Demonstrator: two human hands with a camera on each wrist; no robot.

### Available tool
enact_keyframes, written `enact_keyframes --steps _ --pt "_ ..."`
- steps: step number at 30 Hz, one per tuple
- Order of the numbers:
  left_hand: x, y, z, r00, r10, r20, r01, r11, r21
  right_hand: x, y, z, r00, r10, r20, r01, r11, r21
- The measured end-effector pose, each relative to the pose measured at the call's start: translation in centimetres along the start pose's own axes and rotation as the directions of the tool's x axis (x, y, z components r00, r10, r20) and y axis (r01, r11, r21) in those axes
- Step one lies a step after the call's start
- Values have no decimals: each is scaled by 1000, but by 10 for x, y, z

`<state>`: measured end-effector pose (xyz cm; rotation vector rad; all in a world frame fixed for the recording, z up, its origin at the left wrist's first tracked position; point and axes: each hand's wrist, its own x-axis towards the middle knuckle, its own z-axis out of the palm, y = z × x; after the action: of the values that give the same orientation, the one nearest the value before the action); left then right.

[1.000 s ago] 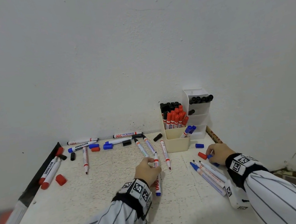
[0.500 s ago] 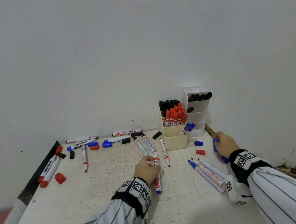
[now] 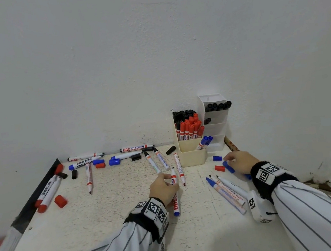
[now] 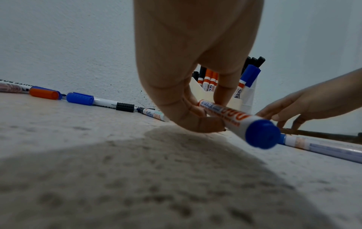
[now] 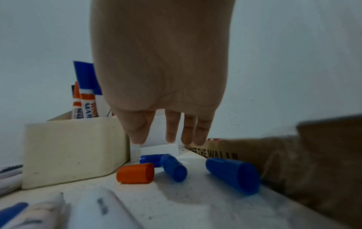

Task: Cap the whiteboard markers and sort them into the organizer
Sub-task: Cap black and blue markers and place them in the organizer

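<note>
The left hand (image 3: 163, 188) pinched the uncapped marker (image 4: 233, 118) mid-barrel, low over the table (image 3: 108, 213). The right hand (image 3: 239, 161) hovered, fingers (image 5: 172, 128) straight, above loose blue caps (image 5: 173, 167). The marker was judged light, rigid and smooth; grip the barrel, clear of the tip.

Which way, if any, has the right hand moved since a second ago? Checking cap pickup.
Yes: the right hand moved away from the person, nearer the cream plastic organizer.

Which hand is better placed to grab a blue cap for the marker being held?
Right. The right hand hangs open just above the loose blue caps beside the organizer, while the left hand already has its grip on the uncapped blue-ended marker.
</note>
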<state>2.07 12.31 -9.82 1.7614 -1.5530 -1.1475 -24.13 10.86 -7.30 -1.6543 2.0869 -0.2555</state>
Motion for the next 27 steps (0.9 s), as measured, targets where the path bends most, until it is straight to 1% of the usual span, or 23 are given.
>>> enact_keyframes --steps 1,3,6,8,10,12,13,15,17,18,20,23,27 --pt "1 0 -1 1000 -1 1 1 1000 -2 4 -4 3 999 -40 0 40 998 -46" --pt "1 1 0 1000 -4 12 4 1000 -2 10 -7 7 997 -72 38 77 985 -155" --pt "3 0 -3 1000 6 20 -6 1000 -10 17 -17 10 993 -22 114 54 959 -279" --pt "4 -2 -5 1000 21 18 -21 1000 -15 18 -23 9 988 14 157 37 948 -317" --pt "6 -4 -7 999 37 1 -37 999 -30 19 -25 9 989 29 144 21 942 -334" --pt "5 -6 -8 998 57 -20 -58 997 -50 20 -25 9 997 36 66 -11 940 -340" --pt "5 -7 -8 998 63 -23 -64 996 -56 22 -24 9 1000 26 15 -20 952 -307" --pt "5 -7 -7 997 77 -18 -77 996 -49 23 -19 7 997 6 -78 -17 991 -136" --pt "4 -6 -6 996 88 -5 -88 996 -17 19 -16 2 986 -6 -164 6 1000 3" --pt "3 -5 -6 996 93 1 -93 996 2 17 -15 0 982 0 -190 9 999 45" --pt "2 -2 -3 995 96 5 -96 995 8 11 -13 -5 977 2 -213 23 993 113" --pt "-4 4 2 994 103 25 -103 995 -5 -1 -14 -10 973 -21 -228 77 968 239" --pt "-13 9 13 982 171 84 -172 985 0 -19 -19 -12 958 -71 -279 173 916 361"
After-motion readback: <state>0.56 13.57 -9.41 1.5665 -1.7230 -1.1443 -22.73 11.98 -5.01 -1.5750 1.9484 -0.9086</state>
